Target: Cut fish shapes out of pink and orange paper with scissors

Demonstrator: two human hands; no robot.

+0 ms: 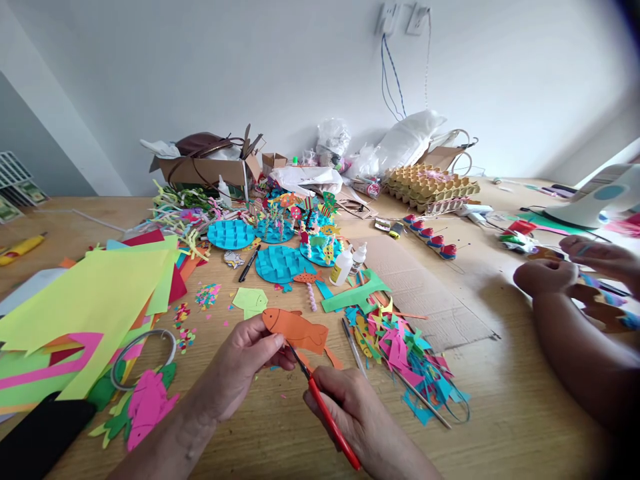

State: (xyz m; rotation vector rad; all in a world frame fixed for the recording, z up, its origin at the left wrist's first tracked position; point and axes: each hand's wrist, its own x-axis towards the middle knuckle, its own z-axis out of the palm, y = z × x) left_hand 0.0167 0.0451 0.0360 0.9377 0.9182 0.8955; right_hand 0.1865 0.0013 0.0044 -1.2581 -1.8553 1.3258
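One orange paper fish [300,330] was near me, mid-scene, pinched at its head end by my left hand [240,357]; my right hand [355,400] gripped one pair of scissors [327,417], blades at the belly; the fish seemed light, bendable, easily torn, best held by its edge; two glue bottles [341,267] stood farther off, right of one black marker [249,264].

A hand could pass over the wooden tabletop [505,400] between the paper scraps [400,343] and the other person's forearm [575,347]. Farther in, upright glue bottles [342,268] obstruct low passage beside the blue discs [283,265], while stacked egg trays [430,183] stand before the wall [250,67].
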